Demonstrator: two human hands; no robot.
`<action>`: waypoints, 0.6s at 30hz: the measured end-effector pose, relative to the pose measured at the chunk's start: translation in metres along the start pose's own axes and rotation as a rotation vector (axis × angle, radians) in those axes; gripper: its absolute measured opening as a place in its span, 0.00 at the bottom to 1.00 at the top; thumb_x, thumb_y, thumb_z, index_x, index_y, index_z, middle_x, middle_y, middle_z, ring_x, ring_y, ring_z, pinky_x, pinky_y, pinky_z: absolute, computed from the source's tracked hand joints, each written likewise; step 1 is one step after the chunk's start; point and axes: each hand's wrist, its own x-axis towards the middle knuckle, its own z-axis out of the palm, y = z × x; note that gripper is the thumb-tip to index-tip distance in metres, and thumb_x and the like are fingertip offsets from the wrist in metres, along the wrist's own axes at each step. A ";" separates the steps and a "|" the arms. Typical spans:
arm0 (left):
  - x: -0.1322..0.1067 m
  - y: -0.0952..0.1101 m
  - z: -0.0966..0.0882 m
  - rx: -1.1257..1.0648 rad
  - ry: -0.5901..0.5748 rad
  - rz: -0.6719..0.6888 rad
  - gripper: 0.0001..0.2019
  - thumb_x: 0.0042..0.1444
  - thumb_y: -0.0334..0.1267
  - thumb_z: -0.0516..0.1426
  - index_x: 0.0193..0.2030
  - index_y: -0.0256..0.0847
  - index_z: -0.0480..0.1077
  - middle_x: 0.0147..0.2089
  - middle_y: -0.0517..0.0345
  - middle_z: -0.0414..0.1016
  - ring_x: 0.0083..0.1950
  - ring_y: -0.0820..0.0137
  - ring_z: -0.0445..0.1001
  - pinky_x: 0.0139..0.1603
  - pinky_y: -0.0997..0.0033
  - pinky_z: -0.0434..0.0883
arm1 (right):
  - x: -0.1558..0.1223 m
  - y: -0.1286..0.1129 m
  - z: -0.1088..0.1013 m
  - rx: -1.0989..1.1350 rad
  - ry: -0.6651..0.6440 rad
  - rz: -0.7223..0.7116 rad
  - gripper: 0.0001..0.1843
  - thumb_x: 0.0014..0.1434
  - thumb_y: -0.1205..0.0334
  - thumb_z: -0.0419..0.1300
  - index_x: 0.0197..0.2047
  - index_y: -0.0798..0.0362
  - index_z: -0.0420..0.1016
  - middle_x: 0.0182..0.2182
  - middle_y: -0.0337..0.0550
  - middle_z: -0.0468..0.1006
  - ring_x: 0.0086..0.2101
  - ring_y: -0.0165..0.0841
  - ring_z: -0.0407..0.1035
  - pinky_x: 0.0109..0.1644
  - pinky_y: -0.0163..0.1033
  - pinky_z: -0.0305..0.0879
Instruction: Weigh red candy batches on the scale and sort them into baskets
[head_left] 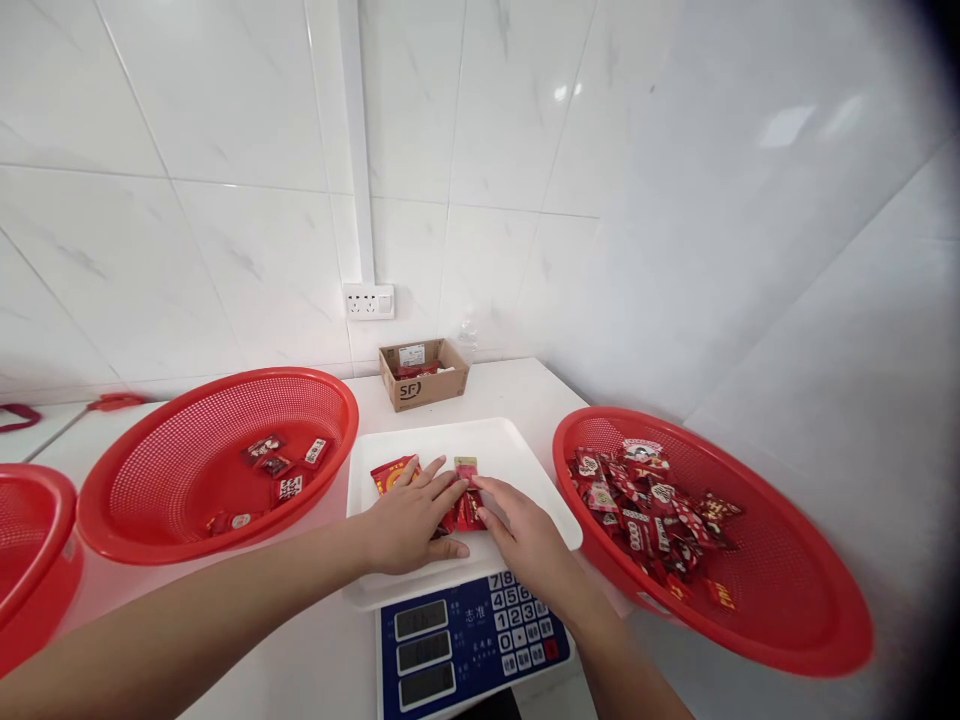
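Observation:
Several small red packets point(469, 510) lie together on the white tray point(480, 434) of a digital scale point(472, 640). Over their left side my left hand point(411, 512) rests palm down with fingers spread, covering part of them. A larger red and yellow packet point(388, 474) shows beyond that hand's fingers. From the right, my right hand point(525, 530) reaches in with thumb and fingers apart, its fingertips at the packets' edge. Neither hand is closed round a packet. The undersides of both hands and some of the packets are hidden.
A red basket point(802, 560) at right holds many wrapped packets. Another red basket point(157, 465) at left has several packets, with part of a third basket point(37, 560) beside it. Behind the tray stands a small cardboard box point(442, 388) against the tiled wall.

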 end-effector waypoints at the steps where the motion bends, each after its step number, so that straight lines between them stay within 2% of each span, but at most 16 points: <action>1: 0.001 0.000 0.001 0.005 0.010 -0.020 0.41 0.56 0.64 0.42 0.68 0.35 0.45 0.69 0.43 0.46 0.70 0.52 0.34 0.66 0.44 0.38 | -0.001 0.000 0.000 -0.022 0.003 -0.002 0.21 0.61 0.61 0.48 0.58 0.49 0.64 0.55 0.45 0.69 0.55 0.35 0.62 0.59 0.47 0.59; 7: 0.002 0.001 0.003 0.041 0.081 -0.070 0.41 0.56 0.64 0.40 0.65 0.31 0.53 0.69 0.39 0.47 0.70 0.51 0.37 0.66 0.44 0.40 | -0.006 -0.002 -0.004 -0.126 -0.050 0.039 0.21 0.61 0.62 0.48 0.57 0.53 0.65 0.55 0.49 0.68 0.58 0.39 0.58 0.61 0.50 0.56; 11: 0.004 0.004 -0.002 0.034 0.126 -0.081 0.38 0.58 0.63 0.39 0.61 0.32 0.59 0.68 0.39 0.51 0.70 0.51 0.39 0.65 0.42 0.43 | -0.007 -0.008 -0.006 -0.104 -0.101 0.041 0.20 0.62 0.59 0.49 0.56 0.51 0.67 0.54 0.48 0.70 0.59 0.41 0.56 0.60 0.52 0.57; 14: 0.010 0.005 -0.005 -0.005 0.131 -0.053 0.34 0.59 0.61 0.38 0.59 0.37 0.61 0.68 0.43 0.51 0.70 0.51 0.40 0.65 0.42 0.44 | -0.007 -0.012 -0.006 -0.088 -0.119 0.018 0.19 0.62 0.59 0.49 0.55 0.52 0.67 0.54 0.47 0.71 0.59 0.41 0.56 0.60 0.52 0.57; 18: 0.024 -0.003 -0.004 -0.038 0.140 0.017 0.27 0.63 0.55 0.37 0.59 0.43 0.61 0.67 0.50 0.54 0.70 0.53 0.42 0.64 0.44 0.45 | -0.007 -0.013 -0.006 -0.090 -0.140 0.009 0.19 0.61 0.64 0.50 0.55 0.50 0.67 0.55 0.44 0.70 0.59 0.41 0.55 0.61 0.53 0.55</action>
